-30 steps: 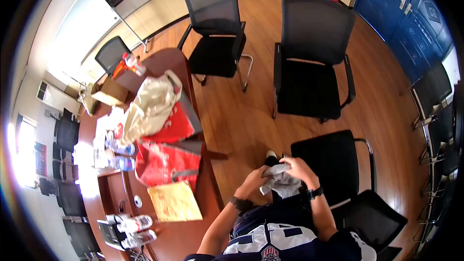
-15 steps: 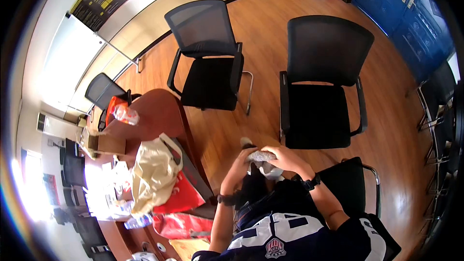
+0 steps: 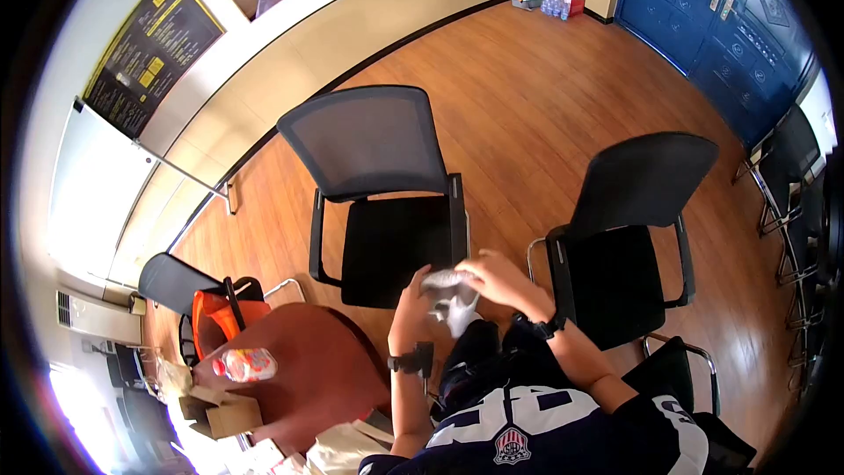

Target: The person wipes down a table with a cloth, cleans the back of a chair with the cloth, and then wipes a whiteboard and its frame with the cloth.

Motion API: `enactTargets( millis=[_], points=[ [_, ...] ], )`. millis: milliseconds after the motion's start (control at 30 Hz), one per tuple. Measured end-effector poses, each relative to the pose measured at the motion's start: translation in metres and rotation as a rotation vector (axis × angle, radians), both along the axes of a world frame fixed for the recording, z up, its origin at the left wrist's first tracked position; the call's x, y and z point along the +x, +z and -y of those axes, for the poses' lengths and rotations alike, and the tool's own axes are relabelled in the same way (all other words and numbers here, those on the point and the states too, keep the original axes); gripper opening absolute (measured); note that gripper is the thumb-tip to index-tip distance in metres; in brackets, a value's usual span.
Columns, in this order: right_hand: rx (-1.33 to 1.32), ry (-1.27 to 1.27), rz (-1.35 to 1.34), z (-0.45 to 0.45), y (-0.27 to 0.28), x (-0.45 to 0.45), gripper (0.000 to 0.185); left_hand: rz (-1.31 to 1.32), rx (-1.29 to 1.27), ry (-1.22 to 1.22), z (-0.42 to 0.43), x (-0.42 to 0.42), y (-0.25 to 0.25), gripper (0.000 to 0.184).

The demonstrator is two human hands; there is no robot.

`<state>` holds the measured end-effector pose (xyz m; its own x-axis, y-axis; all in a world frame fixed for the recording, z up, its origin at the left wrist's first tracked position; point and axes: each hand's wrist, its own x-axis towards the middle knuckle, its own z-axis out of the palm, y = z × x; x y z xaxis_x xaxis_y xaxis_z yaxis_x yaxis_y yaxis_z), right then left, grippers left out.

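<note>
A small grey cloth is held between my two hands, in front of my lap. My left hand has its fingers closed on the cloth's left edge. From the right, my right hand grips the other edge, its fingers closed. A white part shows just below the cloth; whether it belongs to the cloth I cannot tell. Black bands are on both wrists.
A black mesh chair stands just ahead, another chair to the right. The brown table at left bears a bottle, an open cardboard box and a beige bag. An orange bag lies beyond.
The view has swung left and forward, so the table's red bags have mostly left the frame. My hands have moved up and left in view, still holding the cloth.
</note>
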<state>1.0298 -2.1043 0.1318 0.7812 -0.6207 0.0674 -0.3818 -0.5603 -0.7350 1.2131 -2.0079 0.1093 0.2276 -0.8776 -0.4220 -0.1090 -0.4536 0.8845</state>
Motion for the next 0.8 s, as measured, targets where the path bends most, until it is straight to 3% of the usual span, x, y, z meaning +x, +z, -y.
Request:
enactTargets(
  millis=[100,233,267,300,367,467,500,567,633,667,733,800],
  points=[
    [-0.174,-0.187,0.176,0.059,0.011,0.024,0.015,0.335,-0.324,-0.148,0.053,0.027,-0.024,0.047],
    [-0.470,-0.343,0.221,0.132,0.021,0.061,0.024,0.431,-0.211,-0.222,0.112,0.015,-0.008,0.055],
    [-0.503,-0.354,0.228,0.146,0.027,0.071,0.024,0.349,-0.276,-0.209,0.127,0.013,-0.014,0.056],
    [-0.540,-0.360,0.239,0.164,0.031,0.086,0.025,0.321,-0.396,-0.149,0.145,0.018,-0.031,0.054],
    [-0.586,-0.391,0.288,0.204,0.039,0.113,0.027,0.259,-0.405,0.016,0.188,0.027,0.009,0.049],
    [-0.518,-0.411,0.427,0.280,0.041,0.157,0.035,0.335,-0.524,0.239,0.259,0.059,0.029,0.032],
    [-0.383,-0.387,0.427,0.303,0.040,0.172,0.038,0.360,-0.448,0.272,0.282,0.071,0.033,0.028],
    [-0.362,-0.295,0.493,0.352,0.024,0.209,0.049,0.406,-0.313,0.368,0.325,0.095,0.036,0.021],
    [-0.328,-0.176,0.476,0.388,0.000,0.243,0.064,0.589,-0.407,0.642,0.363,0.113,-0.005,0.016],
    [-0.280,-0.049,0.445,0.403,-0.017,0.251,0.072,0.464,-0.373,0.784,0.381,0.122,-0.019,0.017],
    [-0.122,0.239,0.265,0.415,-0.024,0.251,0.082,0.268,-0.275,0.999,0.390,0.122,-0.034,0.020],
    [0.010,0.508,0.010,0.426,-0.014,0.245,0.082,0.369,-0.229,1.044,0.398,0.113,-0.055,0.019]
  ],
)
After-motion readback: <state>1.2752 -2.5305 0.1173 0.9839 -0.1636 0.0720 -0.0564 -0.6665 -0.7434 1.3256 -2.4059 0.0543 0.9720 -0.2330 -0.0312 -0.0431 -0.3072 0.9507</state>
